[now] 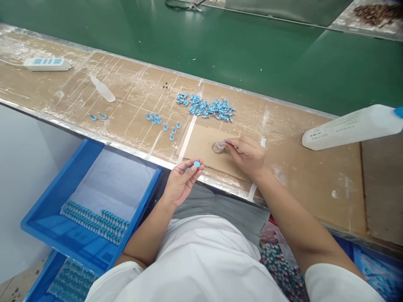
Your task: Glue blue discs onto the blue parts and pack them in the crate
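Near the table's front edge, my left hand (182,181) pinches a small blue part with a round disc (197,164) between thumb and fingers. Another bit of blue shows beside the thumb. My right hand (247,154) is closed at the fingertips on a small blue piece (224,142), held at the rim of a small clear dish (218,147). Whether that piece touches the dish's contents cannot be made out. Under the dish lies a flat cardboard sheet (201,144). Beyond it is a heap of small blue pieces (210,108). Several blue disc-based parts (154,118) stand to the left.
At the right stands a large translucent bottle (346,128), tilted in view. A white dropper-like tube (103,89) and a power strip (47,64) lie to the left. Below the table edge, a blue tray (85,144) holds rows of blue parts. A green surface (195,46) runs behind.
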### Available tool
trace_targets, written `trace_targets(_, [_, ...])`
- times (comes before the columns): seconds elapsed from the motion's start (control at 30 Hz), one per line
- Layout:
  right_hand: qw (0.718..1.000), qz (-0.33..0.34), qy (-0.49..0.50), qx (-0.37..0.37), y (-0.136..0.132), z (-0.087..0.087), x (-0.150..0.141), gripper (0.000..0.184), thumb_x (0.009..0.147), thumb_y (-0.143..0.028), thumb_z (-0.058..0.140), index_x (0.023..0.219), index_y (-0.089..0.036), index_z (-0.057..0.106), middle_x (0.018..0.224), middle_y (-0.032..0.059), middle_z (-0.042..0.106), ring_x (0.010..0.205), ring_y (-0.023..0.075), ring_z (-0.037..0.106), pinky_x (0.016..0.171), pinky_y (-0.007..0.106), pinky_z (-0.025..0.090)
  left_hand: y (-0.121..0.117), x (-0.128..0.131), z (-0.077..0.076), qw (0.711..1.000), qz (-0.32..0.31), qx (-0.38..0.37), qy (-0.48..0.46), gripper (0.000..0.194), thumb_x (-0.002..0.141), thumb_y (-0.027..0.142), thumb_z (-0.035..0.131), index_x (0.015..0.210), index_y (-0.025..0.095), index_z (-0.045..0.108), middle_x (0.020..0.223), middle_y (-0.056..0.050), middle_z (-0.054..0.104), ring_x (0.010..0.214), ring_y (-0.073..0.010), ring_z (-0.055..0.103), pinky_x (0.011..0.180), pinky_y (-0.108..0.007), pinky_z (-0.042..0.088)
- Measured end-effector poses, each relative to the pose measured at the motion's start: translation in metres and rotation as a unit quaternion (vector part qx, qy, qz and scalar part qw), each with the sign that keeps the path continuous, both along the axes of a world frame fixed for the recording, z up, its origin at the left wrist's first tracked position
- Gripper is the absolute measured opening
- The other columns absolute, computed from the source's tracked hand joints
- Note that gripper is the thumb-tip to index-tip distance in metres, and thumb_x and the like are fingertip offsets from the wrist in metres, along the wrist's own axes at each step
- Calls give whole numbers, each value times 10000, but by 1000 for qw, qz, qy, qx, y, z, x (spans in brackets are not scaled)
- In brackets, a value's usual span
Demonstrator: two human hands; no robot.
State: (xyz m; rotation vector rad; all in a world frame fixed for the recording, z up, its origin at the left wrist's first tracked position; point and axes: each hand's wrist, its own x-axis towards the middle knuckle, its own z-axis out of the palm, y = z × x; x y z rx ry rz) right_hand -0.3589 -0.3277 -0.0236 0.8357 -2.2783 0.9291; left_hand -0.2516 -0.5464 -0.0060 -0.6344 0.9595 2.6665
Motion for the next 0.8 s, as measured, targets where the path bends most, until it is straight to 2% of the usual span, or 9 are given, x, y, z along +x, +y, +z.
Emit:
trace_targets(0.17, [1000, -5, -11, 5, 1, 2, 0, 96, 864, -214, 676, 938, -240, 733, 848, 37, 764, 758, 175, 716, 716, 310, 579, 0, 0, 0, 1000, 2, 9, 5, 227, 743, 146, 787, 962, 146, 728, 972, -49, 761, 859, -96, 730, 797, -145, 572])
trace_targets(0.27, [999, -26, -28, -24, 2, 1, 2, 88, 849, -233, 696, 923, -236, 743, 843, 35, 765, 717, 167, 705, 689, 306, 572, 1, -2, -1, 1000, 7, 15, 6, 206, 749, 158, 786, 946, 147, 725, 957, -47, 763, 856, -96, 731, 794, -146, 575])
trace_targets(0.37, [988, -82, -73, -107, -3, 2, 7, 172, 831, -273, 723, 996, -232, 744, 845, 29, 761, 679, 153, 687, 677, 306, 570, 3, -4, 1, 1000, 12, 23, 3, 191, 765, 181, 777, 945, 136, 733, 948, -52, 766, 842, -91, 732, 786, -137, 574])
trace_targets(0.47, [961, -108, -148, -208, -13, 12, 18, 291, 820, -321, 739, 1093, -220, 720, 837, 18, 753, 709, 152, 697, 720, 320, 587, 9, -7, 6, 999, 20, 36, 2, 198, 757, 207, 787, 935, 131, 743, 929, -55, 769, 809, -88, 732, 762, -133, 575])
trace_targets(0.6, [932, -128, -187, -283, -33, 36, 44, 239, 795, -339, 770, 995, -212, 744, 841, 23, 755, 743, 164, 715, 753, 329, 606, 19, -8, 14, 999, 20, 44, 8, 218, 754, 236, 793, 940, 133, 749, 910, -55, 771, 783, -92, 731, 732, -137, 575])
trace_targets(0.7, [928, -104, -183, -307, -45, 49, 65, 203, 800, -290, 770, 993, -233, 745, 909, 34, 761, 808, 182, 728, 796, 354, 613, 26, -8, 20, 999, 11, 47, 12, 217, 762, 246, 786, 943, 130, 751, 906, -58, 771, 776, -93, 729, 725, -140, 572])
trace_targets(0.8, [933, -51, -181, -306, -52, 51, 79, 215, 814, -225, 752, 1026, -262, 739, 991, 39, 757, 903, 207, 728, 844, 398, 608, 30, -7, 25, 998, 1, 54, 11, 218, 760, 256, 788, 933, 128, 753, 876, -58, 771, 744, -95, 727, 701, -143, 571])
